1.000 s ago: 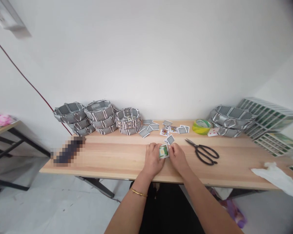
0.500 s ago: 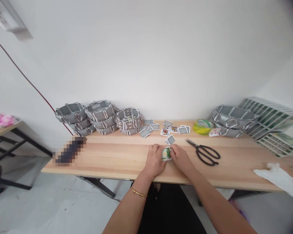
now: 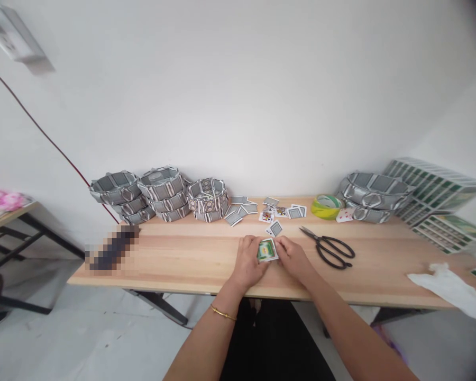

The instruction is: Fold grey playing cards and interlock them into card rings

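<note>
Between my hands, just above the table's front part, is a small green-and-white card pack (image 3: 266, 250). My left hand (image 3: 249, 260) is closed around its left side, fingers curled. At its right edge my right hand (image 3: 292, 257) grips with thumb and fingers. Whether the pack is a box or bare cards I cannot tell. Just beyond it lie a folded playing card (image 3: 276, 228) and several more folded cards (image 3: 296, 212), some showing court faces. Black-handled scissors (image 3: 329, 248) rest right of my right hand, blades pointing away to the left.
Rings of folded cards stand stacked at the left (image 3: 164, 193) and right (image 3: 375, 196) along the wall. A yellow-green tape roll (image 3: 326, 207) sits at the back. Card boxes (image 3: 432, 185) are piled far right, near white crumpled paper (image 3: 452, 288). A pixelated dark object (image 3: 115, 248) lies left.
More of the pack's green face now shows between my hands, and it sits slightly further left in view. Both hands keep their hold. The view has shifted a little.
</note>
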`<action>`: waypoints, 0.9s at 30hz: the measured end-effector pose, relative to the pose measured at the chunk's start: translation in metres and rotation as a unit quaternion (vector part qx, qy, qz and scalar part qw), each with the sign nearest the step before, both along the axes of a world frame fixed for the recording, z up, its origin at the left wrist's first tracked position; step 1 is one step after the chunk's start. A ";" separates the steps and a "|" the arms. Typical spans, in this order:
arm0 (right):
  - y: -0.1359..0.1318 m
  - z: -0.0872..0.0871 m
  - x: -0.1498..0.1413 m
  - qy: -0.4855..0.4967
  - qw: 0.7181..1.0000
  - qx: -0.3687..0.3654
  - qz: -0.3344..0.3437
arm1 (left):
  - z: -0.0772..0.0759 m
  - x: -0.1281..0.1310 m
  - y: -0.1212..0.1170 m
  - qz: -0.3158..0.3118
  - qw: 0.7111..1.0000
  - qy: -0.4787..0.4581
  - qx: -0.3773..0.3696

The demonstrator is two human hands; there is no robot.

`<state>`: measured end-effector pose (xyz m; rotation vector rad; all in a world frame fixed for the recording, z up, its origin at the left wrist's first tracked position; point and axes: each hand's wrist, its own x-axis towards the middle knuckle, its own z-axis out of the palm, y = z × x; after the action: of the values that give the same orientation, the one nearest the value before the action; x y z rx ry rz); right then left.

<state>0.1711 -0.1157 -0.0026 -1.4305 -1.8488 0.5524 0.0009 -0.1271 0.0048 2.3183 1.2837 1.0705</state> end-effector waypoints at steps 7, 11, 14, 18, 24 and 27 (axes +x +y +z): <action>0.003 0.012 0.002 -0.011 0.995 -0.004 0.098 | 0.004 0.005 -0.011 0.062 0.990 0.099 0.075; 0.005 0.015 0.008 -0.052 0.989 -0.041 0.131 | 0.003 0.007 -0.012 0.053 0.982 0.133 0.122; 0.008 0.016 0.007 -0.093 0.985 -0.062 0.135 | -0.001 0.009 -0.010 0.052 0.978 0.140 0.149; 0.007 0.015 0.001 -0.096 0.987 -0.045 0.119 | -0.002 0.008 -0.010 0.050 0.979 0.130 0.150; 0.001 0.013 -0.001 -0.107 0.987 -0.026 0.116 | 0.000 0.004 -0.009 0.027 0.990 0.072 0.117; 0.002 0.011 0.002 -0.112 0.987 -0.032 0.108 | 0.000 0.002 -0.008 0.021 0.994 0.034 0.105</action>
<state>0.1733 -0.1141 0.0081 -1.3902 -2.2002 0.5803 0.0034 -0.1353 0.0044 2.5112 1.3063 1.2015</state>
